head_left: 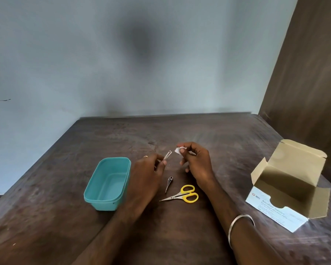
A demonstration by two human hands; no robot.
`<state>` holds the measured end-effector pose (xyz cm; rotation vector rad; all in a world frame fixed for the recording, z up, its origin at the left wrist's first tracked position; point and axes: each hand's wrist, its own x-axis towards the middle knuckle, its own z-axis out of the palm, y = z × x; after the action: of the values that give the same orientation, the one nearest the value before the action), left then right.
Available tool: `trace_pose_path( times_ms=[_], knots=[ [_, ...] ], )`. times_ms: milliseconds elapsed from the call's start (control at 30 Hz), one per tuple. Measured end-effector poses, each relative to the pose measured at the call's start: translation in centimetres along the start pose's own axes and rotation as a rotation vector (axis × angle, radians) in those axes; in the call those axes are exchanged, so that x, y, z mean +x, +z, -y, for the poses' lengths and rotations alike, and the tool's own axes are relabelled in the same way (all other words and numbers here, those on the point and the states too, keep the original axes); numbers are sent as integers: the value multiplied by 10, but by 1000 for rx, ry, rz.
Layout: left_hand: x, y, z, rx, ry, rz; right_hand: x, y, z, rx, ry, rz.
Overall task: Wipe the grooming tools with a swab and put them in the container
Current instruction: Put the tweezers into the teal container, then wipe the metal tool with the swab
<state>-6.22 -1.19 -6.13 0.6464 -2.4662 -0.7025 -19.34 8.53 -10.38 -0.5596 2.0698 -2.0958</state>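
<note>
Left hand (148, 169): thumb and fingers pinch a small metal grooming tool (167, 155), whose tip projects up and to the right beyond the fingertips. Right hand (195, 161): fingers curled, pinching a white swab (178, 151) at the fingertips; swab and tool tip lie near each other, not touching. On the table (208, 134) between the wrists: a dark pointed tool (169, 182) and, just nearer, yellow-handled scissors (182, 195). Left of the left hand: teal container (96, 196), open, nothing visible inside. Far right: opened alcohol swab box (275, 211). Right forearm bears a metal bangle (239, 220).
</note>
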Motion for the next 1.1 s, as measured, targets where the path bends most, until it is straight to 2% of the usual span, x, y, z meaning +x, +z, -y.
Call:
trace_pose_path(
  times_ms=[133, 300, 400, 700, 1100],
  knots=[
    [11, 25, 6, -166, 19, -85, -1, -2, 5, 107, 1, -3],
    [24, 45, 13, -220, 43, -169, -1, -3, 7, 166, 38, -39],
    [28, 52, 20, -246, 67, -171, 1, -3, 4, 194, 38, -49],
    [30, 56, 27, -278, 87, -148, 7, -5, 0, 169, -117, -99],
    [30, 57, 29, -301, 99, -138, 2, -6, 8, 108, -150, -43]
  ],
)
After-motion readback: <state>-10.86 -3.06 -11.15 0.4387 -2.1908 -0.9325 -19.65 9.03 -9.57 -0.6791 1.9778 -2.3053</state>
